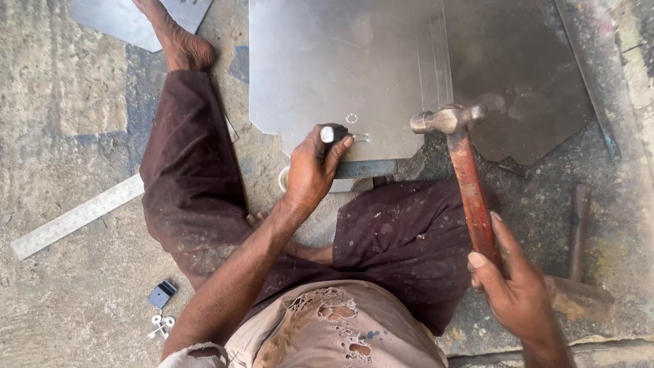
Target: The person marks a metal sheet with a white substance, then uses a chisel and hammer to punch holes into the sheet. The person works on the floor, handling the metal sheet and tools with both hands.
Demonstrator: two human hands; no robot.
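We're looking straight down at a person seated on a rough concrete floor [75,82], and both hands are busy. The left hand [312,167] is wrapped around a punch [330,133], a short dark tool with a pale round top; its fingers are curled tight around the shaft and it stands upright on the near edge of a metal sheet [340,61]. Just beside that punch, on the sheet, we can see one small round mark [351,118].

Over to the right hand [514,286]: it's clenched on the lower end of a hammer [464,170]. The reddish wooden handle runs up and away from the fist, and the metal head sits level with the punch, just to its right, apart from it and not touching. So the punch lies between the sheet's edge and the person's lap, with the hammer head close alongside.

Let's count. We make it three metal sheets: the bright one under the punch, a darker sheet [524,75] to its right, and a corner of another [122,20] at top left by a bare foot [180,41]. Two hammers: the one held, and a second hammer [578,272] lying on the floor near the right wrist. One steel ruler [75,217] lies at the left. Near the left elbow we spot one small dark clip [162,295] and a little cluster of white bits [161,326], too small to count.
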